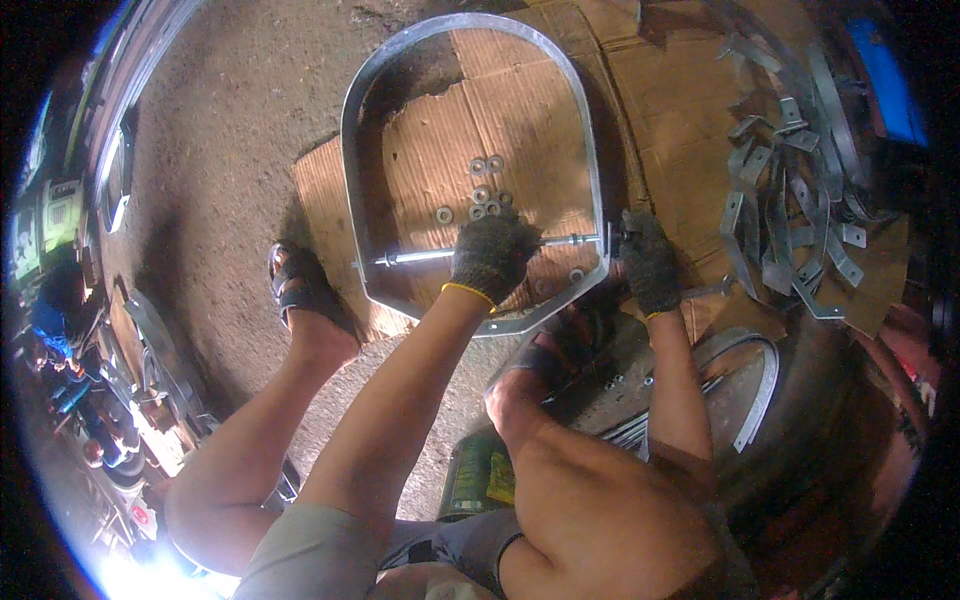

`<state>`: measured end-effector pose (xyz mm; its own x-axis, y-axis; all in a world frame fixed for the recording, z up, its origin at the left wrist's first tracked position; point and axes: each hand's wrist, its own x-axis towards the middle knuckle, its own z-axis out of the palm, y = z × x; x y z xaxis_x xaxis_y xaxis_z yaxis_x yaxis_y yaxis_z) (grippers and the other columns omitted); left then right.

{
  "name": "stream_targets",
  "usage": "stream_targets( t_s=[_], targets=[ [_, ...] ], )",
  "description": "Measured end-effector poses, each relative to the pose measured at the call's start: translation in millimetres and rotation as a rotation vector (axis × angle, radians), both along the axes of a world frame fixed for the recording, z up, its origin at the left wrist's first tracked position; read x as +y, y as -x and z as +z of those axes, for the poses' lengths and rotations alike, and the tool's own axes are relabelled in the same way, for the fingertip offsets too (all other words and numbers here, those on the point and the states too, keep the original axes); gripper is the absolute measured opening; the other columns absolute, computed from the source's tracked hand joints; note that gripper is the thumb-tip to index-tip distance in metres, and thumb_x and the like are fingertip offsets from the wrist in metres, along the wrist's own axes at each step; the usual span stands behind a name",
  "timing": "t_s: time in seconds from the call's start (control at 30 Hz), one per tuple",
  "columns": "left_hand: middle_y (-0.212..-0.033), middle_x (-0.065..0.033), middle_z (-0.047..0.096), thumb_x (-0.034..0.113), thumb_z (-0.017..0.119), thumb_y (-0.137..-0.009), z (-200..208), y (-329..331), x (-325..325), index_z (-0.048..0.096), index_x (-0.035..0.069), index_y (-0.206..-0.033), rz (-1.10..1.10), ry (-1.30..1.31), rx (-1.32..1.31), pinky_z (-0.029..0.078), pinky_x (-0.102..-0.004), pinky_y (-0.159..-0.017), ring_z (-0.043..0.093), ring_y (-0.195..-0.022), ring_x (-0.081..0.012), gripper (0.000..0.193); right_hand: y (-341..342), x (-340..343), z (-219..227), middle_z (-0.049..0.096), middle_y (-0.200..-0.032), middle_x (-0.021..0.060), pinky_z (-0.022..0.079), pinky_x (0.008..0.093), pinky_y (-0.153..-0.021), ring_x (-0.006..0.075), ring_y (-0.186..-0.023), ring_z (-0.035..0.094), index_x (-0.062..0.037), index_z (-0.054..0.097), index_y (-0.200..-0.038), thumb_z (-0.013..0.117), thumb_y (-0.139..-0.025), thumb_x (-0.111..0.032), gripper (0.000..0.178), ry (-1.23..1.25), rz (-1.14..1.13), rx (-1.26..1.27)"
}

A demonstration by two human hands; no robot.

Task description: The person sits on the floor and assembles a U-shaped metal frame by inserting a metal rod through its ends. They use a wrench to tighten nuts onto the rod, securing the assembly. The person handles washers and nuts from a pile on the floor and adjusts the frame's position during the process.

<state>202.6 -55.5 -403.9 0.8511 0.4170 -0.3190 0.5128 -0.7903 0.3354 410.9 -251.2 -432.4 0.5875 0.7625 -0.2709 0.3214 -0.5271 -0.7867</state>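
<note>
A grey metal hoop, rounded at the far end, lies in front of me on cardboard. A shiny threaded rod crosses the hoop's near part from side to side. My left hand, in a dark knit glove with a yellow cuff, is closed round the rod inside the hoop. Outside the hoop's right side, my right hand, gloved alike, is closed at the rod's end; what its fingers grip there is hidden. Several round metal rings lie on the cardboard within the hoop, some beside my left hand.
A heap of bent metal strips lies on the right. A curved metal strip rests near my right forearm. The cardboard sheet covers part of the rough floor. A green can stands between my legs; tools clutter the left edge.
</note>
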Motion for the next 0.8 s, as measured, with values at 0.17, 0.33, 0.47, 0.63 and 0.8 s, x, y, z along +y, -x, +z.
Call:
stream_targets(
  t_s=[0.17, 0.33, 0.47, 0.63, 0.8],
  targets=[
    [-0.094, -0.0146, 0.073, 0.025, 0.062, -0.094, 1, 2, 1, 0.077, 0.019, -0.096, 0.001, 0.009, -0.009, 0.059, -0.049, -0.072, 0.074, -0.089, -0.0343, 0.017, 1, 7, 15, 0.069, -0.129, 0.0152, 0.05, 0.0384, -0.107, 0.0284, -0.123, 0.065, -0.0019, 0.063, -0.131, 0.064, -0.093, -0.002, 0.038, -0.006, -0.055, 0.097],
    [-0.099, -0.0178, 0.073, 0.019, 0.064, -0.09, 5, -2, 0, 0.078, 0.016, -0.091, 0.026, 0.065, -0.01, 0.059, -0.0495, -0.076, 0.074, -0.092, -0.0361, 0.015, -18, -7, -7, 0.073, -0.108, 0.0104, 0.055, 0.0369, -0.093, 0.024, -0.103, 0.07, -0.0033, 0.069, -0.116, 0.068, -0.091, -0.006, 0.025, -0.07, 0.11, -0.097],
    [-0.099, -0.018, 0.073, 0.02, 0.064, -0.09, 1, 1, 2, 0.078, 0.017, -0.092, 0.03, 0.052, -0.004, 0.059, -0.0496, -0.077, 0.074, -0.092, -0.0361, 0.014, -11, 2, 7, 0.072, -0.105, 0.008, 0.055, 0.0355, -0.092, 0.0214, -0.1, 0.069, -0.0032, 0.07, -0.111, 0.07, -0.089, -0.004, 0.022, -0.012, 0.08, -0.072],
    [-0.097, -0.0146, 0.073, 0.022, 0.065, -0.092, 6, 0, 1, 0.077, 0.019, -0.097, 0.012, 0.015, 0.023, 0.061, -0.0478, -0.072, 0.075, -0.09, -0.0343, 0.014, -11, -1, 1, 0.071, -0.102, 0.0057, 0.055, 0.0332, -0.089, 0.0184, -0.097, 0.067, -0.0039, 0.07, -0.111, 0.072, -0.088, -0.005, 0.023, -0.035, -0.004, 0.009],
    [-0.098, -0.0178, 0.072, 0.021, 0.064, -0.091, 6, -1, 1, 0.077, 0.015, -0.092, 0.033, 0.048, 0.004, 0.06, -0.0484, -0.075, 0.074, -0.091, -0.0357, 0.014, -10, -5, 0, 0.071, -0.102, 0.0052, 0.055, 0.0325, -0.087, 0.0157, -0.095, 0.066, -0.0042, 0.071, -0.11, 0.073, -0.089, -0.005, 0.021, -0.038, -0.065, 0.108]
  ],
)
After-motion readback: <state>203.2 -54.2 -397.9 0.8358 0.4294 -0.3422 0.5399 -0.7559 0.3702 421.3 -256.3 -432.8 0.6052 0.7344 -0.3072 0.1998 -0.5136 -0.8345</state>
